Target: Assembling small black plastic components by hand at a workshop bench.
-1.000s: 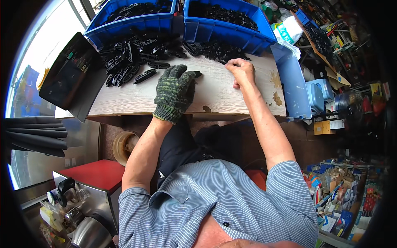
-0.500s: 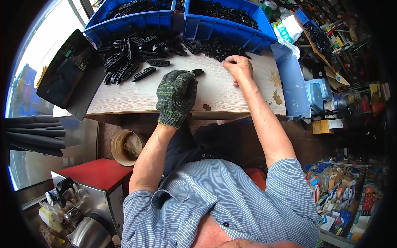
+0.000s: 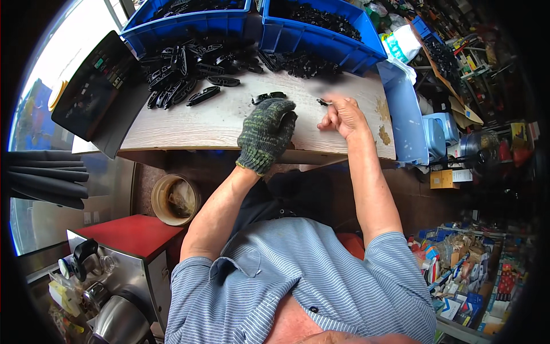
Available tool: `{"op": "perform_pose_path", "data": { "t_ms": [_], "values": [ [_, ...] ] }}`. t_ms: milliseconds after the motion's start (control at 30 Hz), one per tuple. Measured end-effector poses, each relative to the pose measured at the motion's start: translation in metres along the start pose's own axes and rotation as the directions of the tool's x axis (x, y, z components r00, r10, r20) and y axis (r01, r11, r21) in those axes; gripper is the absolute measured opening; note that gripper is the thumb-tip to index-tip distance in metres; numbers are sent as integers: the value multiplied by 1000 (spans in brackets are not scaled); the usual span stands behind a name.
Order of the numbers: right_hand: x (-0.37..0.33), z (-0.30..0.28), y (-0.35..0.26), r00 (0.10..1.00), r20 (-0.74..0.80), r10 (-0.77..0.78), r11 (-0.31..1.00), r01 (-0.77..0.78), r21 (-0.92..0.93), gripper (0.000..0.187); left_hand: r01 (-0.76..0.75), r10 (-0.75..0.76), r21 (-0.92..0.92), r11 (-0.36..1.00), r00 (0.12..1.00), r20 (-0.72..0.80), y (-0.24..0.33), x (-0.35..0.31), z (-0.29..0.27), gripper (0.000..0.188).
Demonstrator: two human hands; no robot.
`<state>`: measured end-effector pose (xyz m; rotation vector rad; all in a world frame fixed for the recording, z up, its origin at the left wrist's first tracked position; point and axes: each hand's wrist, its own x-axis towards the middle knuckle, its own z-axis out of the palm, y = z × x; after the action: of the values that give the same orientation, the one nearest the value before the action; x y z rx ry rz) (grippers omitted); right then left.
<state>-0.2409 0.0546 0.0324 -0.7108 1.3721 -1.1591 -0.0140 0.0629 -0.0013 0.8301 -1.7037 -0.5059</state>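
Observation:
My left hand (image 3: 267, 133), in a dark green knitted glove, is closed around a long black plastic part (image 3: 270, 96), whose end shows past the fingertips. To its right, my bare right hand (image 3: 346, 117) pinches a small black piece (image 3: 323, 102) between thumb and forefinger, just above the tabletop (image 3: 229, 129). A heap of long black slotted parts (image 3: 183, 74) lies at the far left of the table. Beside it, in front of the right bin, is a heap of smaller black pieces (image 3: 309, 65).
Two blue bins (image 3: 189, 27) (image 3: 321, 49) of black parts line the table's back. A dark panel (image 3: 94, 86) stands at the left edge, a light-blue tub (image 3: 404, 114) at the right. Below are a round bucket (image 3: 158, 200) and a red-topped cabinet (image 3: 129, 232).
My right hand has come back from beside the small-piece heap toward me, a small black piece now showing in its fingers. My left hand has shifted right with the long part.

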Motion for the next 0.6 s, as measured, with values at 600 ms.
{"op": "perform_pose_path", "data": {
  "t_ms": [600],
  "values": [
    [-27,21,21,978,-15,-210,977,210,26,26,689,-522,-477,545,725,450,-2,31,32,27]
  ]
}}
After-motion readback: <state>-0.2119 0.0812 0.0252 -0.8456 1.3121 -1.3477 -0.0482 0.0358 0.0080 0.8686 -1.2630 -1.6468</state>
